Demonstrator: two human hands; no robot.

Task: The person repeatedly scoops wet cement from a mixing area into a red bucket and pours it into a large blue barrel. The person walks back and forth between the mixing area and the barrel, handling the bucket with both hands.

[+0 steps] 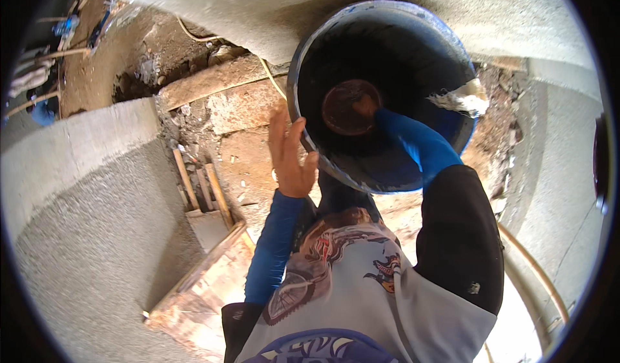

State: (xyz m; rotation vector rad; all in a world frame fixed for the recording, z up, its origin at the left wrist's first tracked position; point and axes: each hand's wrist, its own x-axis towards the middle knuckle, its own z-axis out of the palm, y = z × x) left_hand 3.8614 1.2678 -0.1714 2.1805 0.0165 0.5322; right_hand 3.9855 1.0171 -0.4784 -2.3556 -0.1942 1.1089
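Observation:
A deep dark-blue barrel [413,46] stands before me against a concrete wall. My right hand [366,106], at the end of a blue sleeve, reaches far down inside it. There it closes at the right edge of a round reddish-brown bowl [339,117]; shadow blurs the fingers. Just outside the barrel's left rim, my left hand [292,159] is raised, open, with fingers spread and nothing in it. Its fingertips come close to the rim; whether they touch, I cannot tell. A frayed whitish cloth [466,98] hangs over the barrel's right rim.
Rough concrete walls [97,234] rise on the left and behind the barrel. Wooden planks [239,108] lie on the dirt left of it, with loose wood pieces [203,188] and a wooden board [206,292] nearer me. A yellowish hose [533,266] curves along the right.

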